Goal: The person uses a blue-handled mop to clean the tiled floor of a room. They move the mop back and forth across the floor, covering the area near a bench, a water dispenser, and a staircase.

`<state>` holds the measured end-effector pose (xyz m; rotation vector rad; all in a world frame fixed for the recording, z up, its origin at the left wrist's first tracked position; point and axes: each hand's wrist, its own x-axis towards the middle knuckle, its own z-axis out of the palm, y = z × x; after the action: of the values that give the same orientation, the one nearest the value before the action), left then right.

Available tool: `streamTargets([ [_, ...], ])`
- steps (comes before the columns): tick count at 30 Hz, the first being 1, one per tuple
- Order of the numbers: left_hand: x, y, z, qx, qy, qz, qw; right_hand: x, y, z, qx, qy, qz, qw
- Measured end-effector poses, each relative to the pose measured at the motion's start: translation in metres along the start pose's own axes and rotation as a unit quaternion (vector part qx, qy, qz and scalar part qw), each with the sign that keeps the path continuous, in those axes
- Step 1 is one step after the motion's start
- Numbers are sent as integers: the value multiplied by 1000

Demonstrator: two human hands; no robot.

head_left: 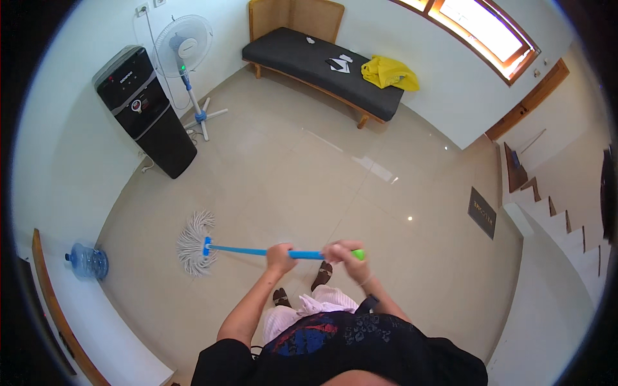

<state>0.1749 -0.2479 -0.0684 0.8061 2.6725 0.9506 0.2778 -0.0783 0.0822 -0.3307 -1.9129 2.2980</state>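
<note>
- my l hand (280, 258) is wrapped round the mop handle (241, 251) partway up, gripping it; prob there to guide it & take some weight.
- my r hand (346, 257) is closed round the upper part, just short of the green end (358, 255); bit blurred, so can't tell exact finger positions. prob steers from there.
- hands are apart w/ blue tube showing btwn them; that spacing likely gives me leverage.
- mop lies across in front of me, pointing out to my l, w/ the mop head (191, 244) down on the tiled floor (283, 180). grey-white strands fan out around the blue clamp (207, 247), so i guess they cover more tile.
- my shoes (281, 298) are apart, r one a bit fwd, looks like for balance.
- water jug (89, 261) is by the l wall, maybe parked out of the way.
- black dispenser (151, 116) & white fan (183, 48) stand near the wall, prob for the socket (142, 9) up there.
- yellow cloth (388, 72) lies on the daybed (296, 55), maybe to be off the tiles.
- doormat (482, 213) is near the stairs (547, 204), prob for wiping feet.
</note>
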Motion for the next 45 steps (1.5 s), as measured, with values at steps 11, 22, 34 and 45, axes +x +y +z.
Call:
streamTargets([
  [11,24,253,51,-141,-227,243,932,-111,-131,-98,-87,178,-314,929],
  [22,6,179,30,-76,-199,135,968,-79,-75,-77,56,187,-266,944],
  [34,-64,-63,-33,-3,120,-56,991,11,33,82,53,-77,-26,995],
  [45,-23,37,-14,-140,101,31,984,-36,-49,30,-21,25,-139,990],
])
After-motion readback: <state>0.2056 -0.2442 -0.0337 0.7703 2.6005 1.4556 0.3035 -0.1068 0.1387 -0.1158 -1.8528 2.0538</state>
